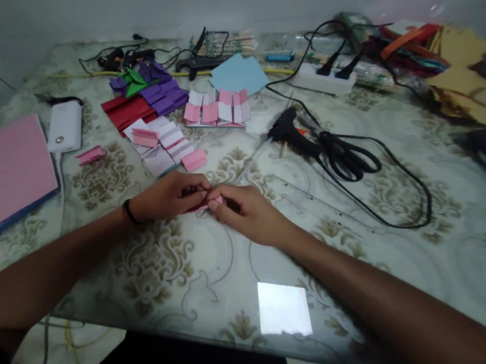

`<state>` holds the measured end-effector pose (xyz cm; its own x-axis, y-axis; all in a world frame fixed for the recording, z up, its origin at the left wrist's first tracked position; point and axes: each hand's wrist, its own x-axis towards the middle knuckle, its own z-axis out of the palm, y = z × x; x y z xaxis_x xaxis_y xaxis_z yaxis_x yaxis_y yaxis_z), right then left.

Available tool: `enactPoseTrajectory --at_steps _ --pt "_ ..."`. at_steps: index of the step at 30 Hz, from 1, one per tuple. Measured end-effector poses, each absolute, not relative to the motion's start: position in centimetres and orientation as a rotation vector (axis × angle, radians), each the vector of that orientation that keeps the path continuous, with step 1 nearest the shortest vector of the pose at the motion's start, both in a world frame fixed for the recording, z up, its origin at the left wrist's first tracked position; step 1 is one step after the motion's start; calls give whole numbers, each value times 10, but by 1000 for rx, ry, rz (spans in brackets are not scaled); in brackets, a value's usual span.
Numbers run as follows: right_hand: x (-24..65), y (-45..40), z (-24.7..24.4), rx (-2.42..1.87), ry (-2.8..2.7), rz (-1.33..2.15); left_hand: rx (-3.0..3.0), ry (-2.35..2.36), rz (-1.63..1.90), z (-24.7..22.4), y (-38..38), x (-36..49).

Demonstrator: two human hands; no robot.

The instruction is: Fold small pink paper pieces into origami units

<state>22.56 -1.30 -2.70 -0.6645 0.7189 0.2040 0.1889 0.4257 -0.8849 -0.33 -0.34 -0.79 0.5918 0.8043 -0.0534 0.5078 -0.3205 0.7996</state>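
Both my hands meet over the table in the head view, fingertips almost touching. Between them is a small folded pink paper (195, 206), red along its lower edge and mostly covered by fingers. My left hand (170, 195) pinches its left end. On the other end, the thumb and fingers of my right hand (245, 210) are closed. Just beyond my left hand lie folded pink and white paper pieces (169, 143). A single folded pink piece (90, 155) rests farther left.
A black glue gun (293, 132) and black-handled scissors (350, 155) lie beyond my right hand, near a clear ruler (322, 205). A looping cord leads to a white power strip (322, 79). Pink sheets (6, 177) and a white power bank (66, 126) are at left.
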Motion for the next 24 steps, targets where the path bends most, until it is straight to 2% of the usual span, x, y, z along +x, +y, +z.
enactPoseTrajectory --at_steps 24 --pt "227 -13 -30 -747 -2111 1167 1983 1015 480 -9 -4 -2"
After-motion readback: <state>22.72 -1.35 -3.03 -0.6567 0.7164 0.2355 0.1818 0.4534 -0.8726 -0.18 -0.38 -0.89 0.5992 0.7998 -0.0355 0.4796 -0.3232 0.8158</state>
